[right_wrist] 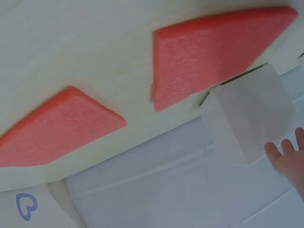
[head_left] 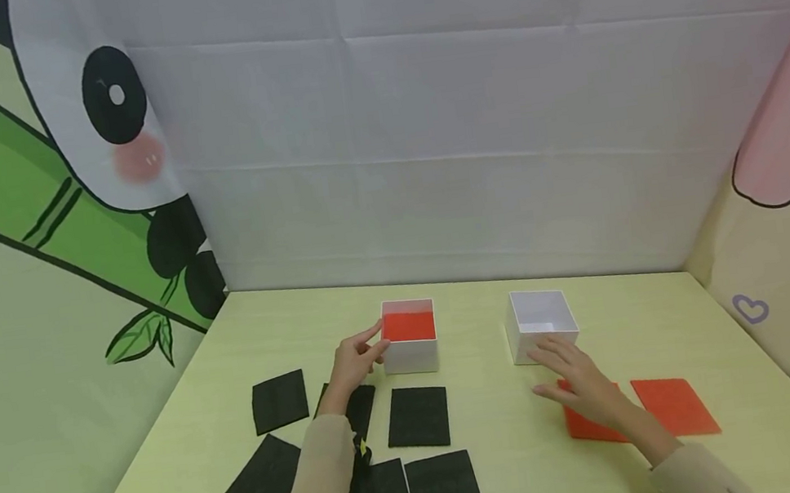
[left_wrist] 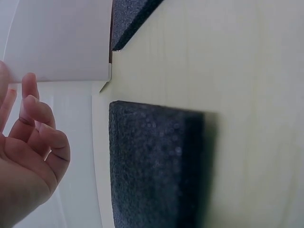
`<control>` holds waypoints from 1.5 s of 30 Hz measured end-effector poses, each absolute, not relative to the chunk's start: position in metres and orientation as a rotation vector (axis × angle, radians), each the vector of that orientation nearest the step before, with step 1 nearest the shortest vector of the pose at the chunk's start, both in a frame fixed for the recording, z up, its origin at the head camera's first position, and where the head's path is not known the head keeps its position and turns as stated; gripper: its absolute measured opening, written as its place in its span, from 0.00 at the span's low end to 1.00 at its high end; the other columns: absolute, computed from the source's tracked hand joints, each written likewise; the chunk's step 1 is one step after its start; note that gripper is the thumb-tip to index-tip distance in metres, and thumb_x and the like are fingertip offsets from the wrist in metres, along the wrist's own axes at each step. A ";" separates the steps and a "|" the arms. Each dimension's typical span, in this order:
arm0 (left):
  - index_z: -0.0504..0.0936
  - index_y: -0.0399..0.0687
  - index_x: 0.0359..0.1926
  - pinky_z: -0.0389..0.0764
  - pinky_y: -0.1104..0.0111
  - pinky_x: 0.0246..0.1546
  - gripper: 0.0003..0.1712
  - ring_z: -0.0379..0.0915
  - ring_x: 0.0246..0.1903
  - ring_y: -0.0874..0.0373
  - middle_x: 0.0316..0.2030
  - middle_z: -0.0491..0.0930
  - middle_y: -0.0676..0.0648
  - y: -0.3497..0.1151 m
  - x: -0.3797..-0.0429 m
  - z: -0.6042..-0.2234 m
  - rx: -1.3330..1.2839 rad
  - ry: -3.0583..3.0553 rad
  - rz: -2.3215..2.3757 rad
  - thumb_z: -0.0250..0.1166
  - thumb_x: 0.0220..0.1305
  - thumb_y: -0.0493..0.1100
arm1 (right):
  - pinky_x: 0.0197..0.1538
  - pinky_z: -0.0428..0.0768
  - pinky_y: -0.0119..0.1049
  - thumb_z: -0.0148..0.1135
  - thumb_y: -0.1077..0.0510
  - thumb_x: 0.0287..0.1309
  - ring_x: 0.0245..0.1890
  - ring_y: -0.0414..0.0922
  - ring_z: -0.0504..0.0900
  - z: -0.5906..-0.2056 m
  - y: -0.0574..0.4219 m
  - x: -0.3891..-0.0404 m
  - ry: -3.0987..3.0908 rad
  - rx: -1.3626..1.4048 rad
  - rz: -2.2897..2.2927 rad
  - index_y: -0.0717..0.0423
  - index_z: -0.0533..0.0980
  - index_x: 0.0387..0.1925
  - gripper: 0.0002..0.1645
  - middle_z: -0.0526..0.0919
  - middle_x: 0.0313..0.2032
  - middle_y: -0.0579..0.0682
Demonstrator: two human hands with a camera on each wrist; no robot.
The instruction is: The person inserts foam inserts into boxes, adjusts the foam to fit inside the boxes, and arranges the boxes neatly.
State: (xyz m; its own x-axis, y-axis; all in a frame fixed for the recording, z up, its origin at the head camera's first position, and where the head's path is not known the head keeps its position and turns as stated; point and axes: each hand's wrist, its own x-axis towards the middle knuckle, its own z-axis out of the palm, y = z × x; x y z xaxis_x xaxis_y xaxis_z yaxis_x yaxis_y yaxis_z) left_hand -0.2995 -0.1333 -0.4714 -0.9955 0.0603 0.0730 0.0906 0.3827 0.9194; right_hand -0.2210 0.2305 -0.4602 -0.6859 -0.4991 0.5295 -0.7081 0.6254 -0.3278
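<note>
My left hand [head_left: 354, 360] is at the left side of a white open-topped box [head_left: 410, 357] with a red foam square [head_left: 408, 326] inside. Its index finger and thumb reach the upper left rim; in the left wrist view the other fingers bend loosely beside the wall. Over on the right, my right hand [head_left: 584, 384] has its fingers spread at the front of a second white box [head_left: 555, 342], whose visible inside holds nothing. Two red foam squares [head_left: 675, 407] lie beneath and beside that hand, one partly covered by it.
Several black foam squares [head_left: 418, 417] lie on the pale yellow table [head_left: 491, 399], around and below the left forearm, which hides part of some. A white cloth wall [head_left: 436, 217] stands behind the boxes. Printed side panels border the table left and right.
</note>
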 end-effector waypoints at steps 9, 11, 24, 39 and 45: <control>0.70 0.54 0.59 0.60 0.70 0.17 0.28 0.61 0.13 0.58 0.17 0.75 0.47 -0.136 -0.299 -0.471 -0.132 -2.587 -1.720 0.62 0.56 0.46 | 0.46 0.66 0.60 0.70 0.57 0.41 0.52 0.62 0.65 -0.465 0.249 -0.215 -2.508 0.947 0.582 0.65 0.74 0.50 0.31 0.70 0.52 0.64; 0.70 0.54 0.59 0.60 0.70 0.16 0.28 0.60 0.13 0.58 0.17 0.75 0.47 -0.136 -0.299 -0.471 -0.131 -2.587 -1.719 0.62 0.56 0.47 | 0.45 0.67 0.59 0.71 0.58 0.39 0.51 0.63 0.66 -0.465 0.254 -0.214 -2.505 0.953 0.558 0.65 0.75 0.48 0.31 0.71 0.50 0.65; 0.69 0.55 0.60 0.61 0.70 0.18 0.29 0.61 0.14 0.58 0.17 0.74 0.47 -0.133 -0.301 -0.470 -0.107 -2.612 -1.710 0.62 0.56 0.47 | 0.45 0.67 0.60 0.68 0.54 0.43 0.52 0.64 0.63 -0.472 0.280 -0.201 -2.703 0.883 0.591 0.59 0.77 0.47 0.26 0.71 0.52 0.63; 0.69 0.54 0.60 0.60 0.70 0.17 0.29 0.61 0.14 0.58 0.18 0.75 0.45 -0.133 -0.299 -0.472 -0.114 -2.606 -1.699 0.62 0.56 0.47 | 0.49 0.63 0.61 0.68 0.58 0.42 0.54 0.68 0.60 -0.473 0.294 -0.200 -2.900 0.860 0.706 0.57 0.83 0.36 0.15 0.69 0.54 0.64; 0.69 0.55 0.60 0.60 0.70 0.17 0.29 0.61 0.14 0.58 0.18 0.75 0.45 -0.131 -0.300 -0.472 -0.106 -2.612 -1.702 0.62 0.56 0.47 | 0.50 0.64 0.58 0.68 0.59 0.42 0.53 0.67 0.62 -0.476 0.299 -0.203 -2.953 0.878 0.698 0.58 0.82 0.37 0.15 0.69 0.53 0.66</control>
